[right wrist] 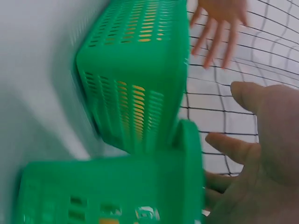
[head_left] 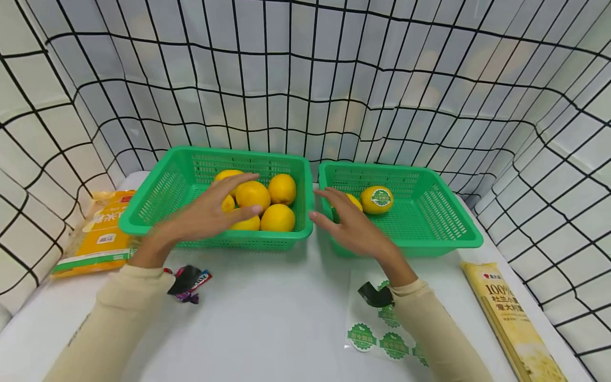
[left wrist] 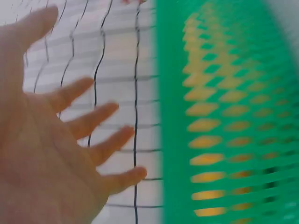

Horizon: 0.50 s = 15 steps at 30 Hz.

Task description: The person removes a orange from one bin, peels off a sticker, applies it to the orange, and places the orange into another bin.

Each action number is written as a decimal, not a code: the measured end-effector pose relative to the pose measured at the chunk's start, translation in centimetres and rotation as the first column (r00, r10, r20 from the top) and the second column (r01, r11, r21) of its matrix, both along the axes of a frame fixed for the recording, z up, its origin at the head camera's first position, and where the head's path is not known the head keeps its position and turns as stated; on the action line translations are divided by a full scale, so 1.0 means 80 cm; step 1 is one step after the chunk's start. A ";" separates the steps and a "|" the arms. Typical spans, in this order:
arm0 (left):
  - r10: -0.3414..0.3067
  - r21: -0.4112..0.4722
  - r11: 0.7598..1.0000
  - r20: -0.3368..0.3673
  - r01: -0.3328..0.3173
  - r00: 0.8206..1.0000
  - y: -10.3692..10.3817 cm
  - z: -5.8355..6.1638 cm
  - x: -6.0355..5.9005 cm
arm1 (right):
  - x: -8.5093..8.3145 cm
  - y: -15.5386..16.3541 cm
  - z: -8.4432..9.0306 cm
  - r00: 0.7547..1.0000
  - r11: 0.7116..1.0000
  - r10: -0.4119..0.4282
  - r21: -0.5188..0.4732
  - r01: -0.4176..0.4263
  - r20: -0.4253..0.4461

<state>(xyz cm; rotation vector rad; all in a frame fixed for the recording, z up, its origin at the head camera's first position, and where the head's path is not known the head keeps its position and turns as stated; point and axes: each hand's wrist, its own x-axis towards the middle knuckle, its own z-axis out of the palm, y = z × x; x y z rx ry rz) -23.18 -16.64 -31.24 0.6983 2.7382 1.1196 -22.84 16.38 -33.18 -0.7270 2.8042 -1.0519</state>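
My left hand hovers over the left green basket, fingers spread and holding nothing. Beneath it lie several yellow lemons, partly hidden by the hand. The left wrist view shows its palm and spread fingers beside the basket's slotted wall. My right hand is over the near left corner of the right green basket, its fingers apart with nothing between them. In that basket a lemon bears a round green-and-white sticker; another lemon is half hidden behind the right hand.
A sheet of round green stickers lies under the right forearm, with a curled black strip on it. Candy wrappers lie near the left forearm. An orange bag stands left, a yellow noodle pack right. Black netting surrounds the table.
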 end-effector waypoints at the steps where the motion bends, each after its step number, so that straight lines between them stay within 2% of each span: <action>1: -0.006 0.029 1.000 0.047 0.005 0.999 -0.004 0.008 -0.010 | -0.004 -0.006 -0.001 1.000 1.000 -0.003 0.005 0.003 0.008; 5: -0.052 0.112 0.993 0.184 0.032 0.982 -0.020 0.033 -0.055 | -0.012 -0.019 -0.007 0.999 0.996 -0.037 0.082 0.036 0.021; 8: -0.091 0.149 0.987 0.244 0.055 0.965 -0.031 0.041 -0.089 | -0.013 -0.021 -0.012 0.998 0.993 -0.059 0.098 0.058 0.012; 11: -0.099 0.130 0.989 0.285 0.064 0.953 -0.043 0.040 -0.118 | -0.014 -0.022 -0.019 0.998 0.996 -0.067 0.060 0.067 0.004; 15: -0.071 0.131 0.991 0.365 0.024 0.928 -0.066 0.023 -0.145 | -0.015 -0.026 -0.026 0.998 0.998 -0.056 0.025 0.055 0.007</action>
